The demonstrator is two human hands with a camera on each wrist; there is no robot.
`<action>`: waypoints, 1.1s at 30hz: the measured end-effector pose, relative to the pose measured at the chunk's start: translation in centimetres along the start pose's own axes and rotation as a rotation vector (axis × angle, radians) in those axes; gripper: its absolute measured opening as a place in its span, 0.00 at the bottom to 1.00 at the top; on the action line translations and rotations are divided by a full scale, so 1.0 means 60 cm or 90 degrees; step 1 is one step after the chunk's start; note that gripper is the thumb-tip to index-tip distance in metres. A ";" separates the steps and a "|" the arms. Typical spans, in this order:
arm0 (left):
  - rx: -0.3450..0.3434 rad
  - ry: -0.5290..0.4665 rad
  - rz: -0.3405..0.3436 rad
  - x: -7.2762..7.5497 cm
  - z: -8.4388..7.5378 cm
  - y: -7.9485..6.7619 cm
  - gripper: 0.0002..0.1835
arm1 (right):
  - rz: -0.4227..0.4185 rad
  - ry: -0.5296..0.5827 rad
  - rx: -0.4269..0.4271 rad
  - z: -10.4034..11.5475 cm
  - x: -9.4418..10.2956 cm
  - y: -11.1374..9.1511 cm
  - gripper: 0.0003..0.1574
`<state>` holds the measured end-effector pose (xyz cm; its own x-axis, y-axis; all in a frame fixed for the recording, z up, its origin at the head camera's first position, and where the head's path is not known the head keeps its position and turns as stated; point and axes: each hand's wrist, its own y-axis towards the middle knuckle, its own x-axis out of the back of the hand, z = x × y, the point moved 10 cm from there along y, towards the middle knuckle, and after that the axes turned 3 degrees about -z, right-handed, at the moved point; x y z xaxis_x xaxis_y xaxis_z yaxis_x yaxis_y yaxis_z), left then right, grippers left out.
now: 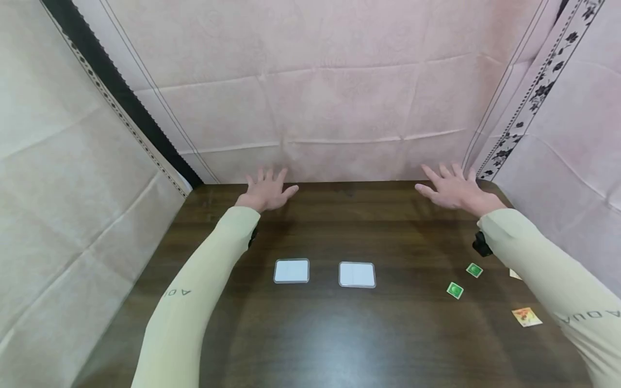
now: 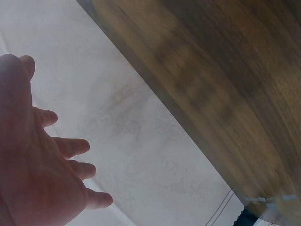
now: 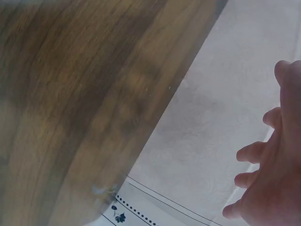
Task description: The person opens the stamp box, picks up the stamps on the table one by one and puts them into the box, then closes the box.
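Note:
My left hand [image 1: 266, 193] is held out over the far left edge of the table, fingers spread, holding nothing. In the left wrist view its palm [image 2: 42, 165] shows beside the table edge, apart from the wood. Toward the far right, my right hand [image 1: 452, 189] is stretched out the same way with spread fingers. The right wrist view shows that hand [image 3: 275, 174] off the wood too, with nothing in it. Nearer me, between the arms, lie two white rectangular pieces with clear rims, one on the left [image 1: 291, 271] and one on the right [image 1: 357, 275].
Two small green squares [image 1: 455, 290] lie on the dark wooden table [image 1: 310, 334] by the right forearm. An orange-and-yellow square [image 1: 526, 317] is nearer me. A pale piece [image 1: 515, 274] is partly hidden by the right sleeve. Pale cloth [image 1: 339, 108] hangs behind and at both sides.

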<state>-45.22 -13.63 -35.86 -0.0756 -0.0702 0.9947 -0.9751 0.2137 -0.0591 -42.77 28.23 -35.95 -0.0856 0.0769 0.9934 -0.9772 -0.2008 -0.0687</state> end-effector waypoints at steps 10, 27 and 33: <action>-0.018 -0.007 0.013 -0.013 -0.022 -0.010 0.42 | -0.020 0.031 0.012 0.015 -0.007 -0.027 0.51; -0.060 -0.036 0.013 -0.031 -0.085 -0.041 0.41 | -0.054 0.100 0.045 0.070 -0.034 -0.049 0.48; -0.079 -0.053 0.030 -0.048 -0.106 -0.053 0.41 | -0.052 0.129 0.068 0.096 -0.048 -0.055 0.47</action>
<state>-40.55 -7.94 -38.01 -0.1427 -0.1362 0.9803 -0.9370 0.3376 -0.0895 -38.20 23.02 -38.07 -0.0544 0.2898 0.9555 -0.9574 -0.2870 0.0325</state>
